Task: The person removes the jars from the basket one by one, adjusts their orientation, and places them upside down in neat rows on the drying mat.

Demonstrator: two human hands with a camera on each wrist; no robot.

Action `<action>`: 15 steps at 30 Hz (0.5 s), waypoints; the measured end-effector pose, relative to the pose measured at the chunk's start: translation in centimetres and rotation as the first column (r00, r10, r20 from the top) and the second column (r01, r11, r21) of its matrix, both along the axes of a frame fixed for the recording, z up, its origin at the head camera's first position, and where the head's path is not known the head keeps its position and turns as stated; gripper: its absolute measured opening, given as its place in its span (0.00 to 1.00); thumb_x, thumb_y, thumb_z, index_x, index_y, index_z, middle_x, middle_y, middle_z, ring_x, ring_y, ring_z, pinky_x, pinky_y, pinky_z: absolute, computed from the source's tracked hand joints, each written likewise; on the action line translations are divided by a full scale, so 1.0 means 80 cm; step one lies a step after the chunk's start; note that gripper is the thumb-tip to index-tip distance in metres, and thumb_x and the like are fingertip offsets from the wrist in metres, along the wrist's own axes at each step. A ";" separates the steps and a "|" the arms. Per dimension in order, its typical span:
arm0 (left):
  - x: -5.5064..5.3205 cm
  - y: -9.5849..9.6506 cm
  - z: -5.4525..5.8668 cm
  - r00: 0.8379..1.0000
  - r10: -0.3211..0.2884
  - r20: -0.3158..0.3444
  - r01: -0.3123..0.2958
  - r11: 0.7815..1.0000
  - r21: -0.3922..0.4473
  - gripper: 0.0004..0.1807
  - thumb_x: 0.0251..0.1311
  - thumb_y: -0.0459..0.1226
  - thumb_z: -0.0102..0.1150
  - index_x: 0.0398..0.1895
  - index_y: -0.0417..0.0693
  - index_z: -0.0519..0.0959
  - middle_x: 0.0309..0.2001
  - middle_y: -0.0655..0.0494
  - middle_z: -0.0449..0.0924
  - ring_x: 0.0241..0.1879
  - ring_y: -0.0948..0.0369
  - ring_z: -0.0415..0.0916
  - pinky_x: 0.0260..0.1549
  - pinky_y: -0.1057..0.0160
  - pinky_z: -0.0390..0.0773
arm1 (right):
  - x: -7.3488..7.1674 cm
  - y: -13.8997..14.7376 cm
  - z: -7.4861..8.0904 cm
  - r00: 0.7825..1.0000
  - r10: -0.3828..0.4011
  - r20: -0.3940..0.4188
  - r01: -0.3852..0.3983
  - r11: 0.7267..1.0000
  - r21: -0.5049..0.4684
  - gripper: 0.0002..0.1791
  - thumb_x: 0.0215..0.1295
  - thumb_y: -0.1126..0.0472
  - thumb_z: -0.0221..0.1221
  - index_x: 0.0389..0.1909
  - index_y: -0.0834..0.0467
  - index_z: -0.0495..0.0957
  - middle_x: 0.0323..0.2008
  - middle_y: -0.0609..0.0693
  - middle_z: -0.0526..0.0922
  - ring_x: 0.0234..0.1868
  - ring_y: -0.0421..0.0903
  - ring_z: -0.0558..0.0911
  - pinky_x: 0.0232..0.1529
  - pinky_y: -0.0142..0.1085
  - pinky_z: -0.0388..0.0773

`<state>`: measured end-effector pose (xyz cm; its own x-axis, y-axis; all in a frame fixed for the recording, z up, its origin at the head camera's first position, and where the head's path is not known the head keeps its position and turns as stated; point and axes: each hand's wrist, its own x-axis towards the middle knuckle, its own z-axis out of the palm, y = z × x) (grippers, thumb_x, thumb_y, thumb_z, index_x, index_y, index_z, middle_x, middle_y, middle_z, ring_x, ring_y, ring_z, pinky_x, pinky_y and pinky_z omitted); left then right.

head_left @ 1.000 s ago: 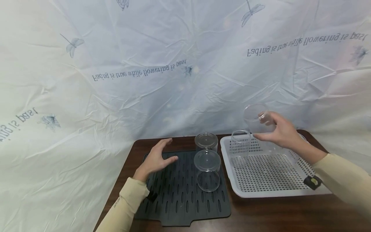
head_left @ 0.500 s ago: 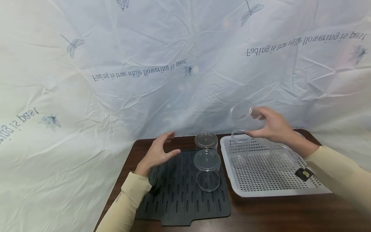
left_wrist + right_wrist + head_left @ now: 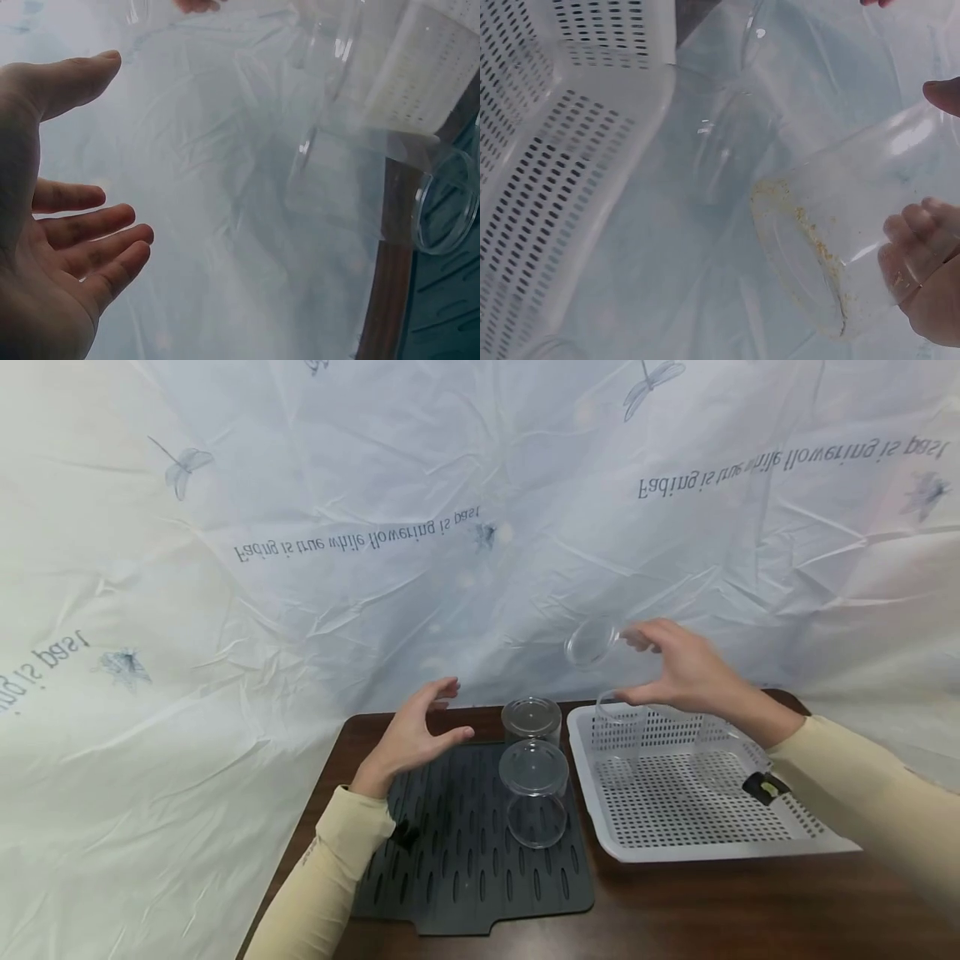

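Note:
My right hand [image 3: 690, 670] holds a clear cup [image 3: 591, 642] in the air above the back of the white basket. The cup is tilted, with one round end toward the left. In the right wrist view, fingers and thumb wrap around the clear cup [image 3: 870, 187], and yellowish specks line its far end. My left hand [image 3: 411, 737] hovers over the dark drying mat [image 3: 450, 877], fingers spread and holding nothing. Two clear cups, a front one [image 3: 534, 768] and a rear one [image 3: 532, 718], stand bottom-up along the mat's right side.
The white perforated basket [image 3: 611, 839] sits right of the mat on a brown wooden table [image 3: 637, 914]. Inside it stands a clear cup [image 3: 619, 739] at the left; another clear cup [image 3: 716, 760] is partly hidden by my right forearm. A pale printed sheet [image 3: 390, 593] hangs behind.
My right hand has carried the cup left and slightly up, tilting it more. My left hand has risen a little and shifted right. The cups on the mat have stayed put.

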<state>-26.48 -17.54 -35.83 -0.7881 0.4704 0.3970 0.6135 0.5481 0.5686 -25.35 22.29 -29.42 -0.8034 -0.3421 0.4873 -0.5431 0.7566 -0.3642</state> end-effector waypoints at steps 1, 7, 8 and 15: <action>0.000 0.002 0.002 1.000 -0.004 -0.001 0.004 1.000 0.004 0.44 0.57 0.55 0.66 0.74 0.54 0.59 0.67 0.51 0.68 0.64 0.52 0.70 0.62 0.49 0.72 | 0.000 -0.003 0.003 1.000 0.005 -0.001 -0.005 1.000 0.014 0.46 0.38 0.49 0.79 0.59 0.63 0.73 0.48 0.58 0.79 0.49 0.55 0.77 0.50 0.54 0.76; -0.002 0.013 0.013 0.999 -0.036 -0.021 0.037 0.999 0.034 0.44 0.57 0.54 0.67 0.74 0.53 0.60 0.67 0.51 0.68 0.64 0.53 0.70 0.61 0.51 0.73 | -0.001 -0.021 0.016 0.999 0.023 0.029 -0.024 0.998 0.057 0.46 0.36 0.50 0.80 0.58 0.64 0.73 0.49 0.59 0.78 0.50 0.56 0.77 0.52 0.54 0.76; -0.002 0.014 0.014 0.999 -0.038 -0.022 0.039 0.999 0.039 0.44 0.57 0.54 0.67 0.74 0.53 0.60 0.66 0.52 0.68 0.64 0.53 0.70 0.61 0.52 0.74 | -0.001 -0.024 0.017 0.999 0.022 0.032 -0.024 0.998 0.066 0.47 0.36 0.50 0.80 0.58 0.64 0.73 0.49 0.59 0.78 0.51 0.56 0.77 0.53 0.55 0.76; -0.005 0.023 0.022 0.999 -0.052 -0.006 0.053 0.997 0.065 0.45 0.56 0.56 0.67 0.73 0.52 0.60 0.66 0.52 0.69 0.62 0.50 0.72 0.60 0.50 0.74 | -0.002 -0.040 0.019 1.000 0.022 0.019 -0.024 0.988 0.151 0.48 0.37 0.49 0.79 0.61 0.64 0.71 0.51 0.58 0.77 0.52 0.56 0.77 0.54 0.54 0.76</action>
